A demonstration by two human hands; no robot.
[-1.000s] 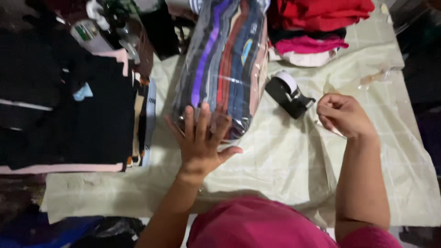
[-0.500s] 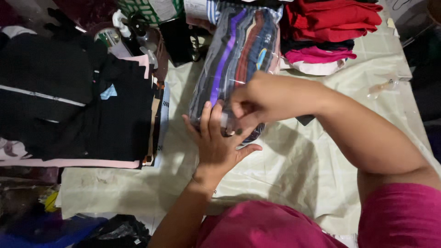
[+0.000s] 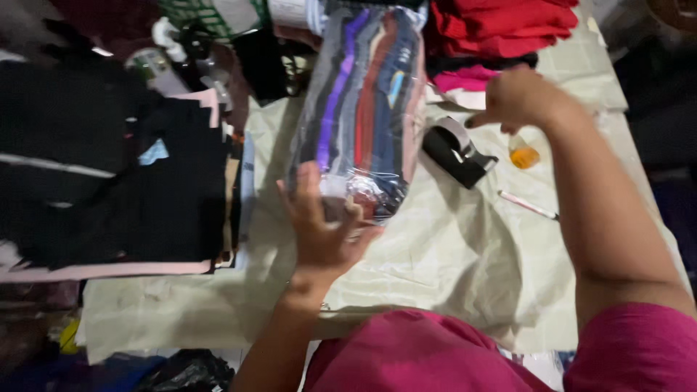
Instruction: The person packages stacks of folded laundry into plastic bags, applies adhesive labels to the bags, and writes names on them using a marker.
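A clear plastic bag packed with folded, multicoloured striped clothes point(image 3: 367, 101) lies lengthwise on the pale cloth-covered table point(image 3: 450, 268). My left hand point(image 3: 323, 225) presses flat on the bag's near end, fingers spread over the folded plastic. My right hand point(image 3: 519, 98) is raised above the table to the right of the bag, fingers curled and pinched together; whether a piece of tape is between them I cannot tell. A black tape dispenser point(image 3: 457, 152) sits just right of the bag, below my right hand.
A stack of black garments point(image 3: 109, 167) fills the left side. Red and pink folded clothes point(image 3: 501, 36) lie at the back right. A pen point(image 3: 526, 205) and a small orange object point(image 3: 523, 156) rest near the dispenser. A green basket point(image 3: 210, 14) stands at the back.
My right hand has pulled away from the bag's near end, where it was beside my left hand, up and to the right above the tape dispenser. My left hand stays on the bag.
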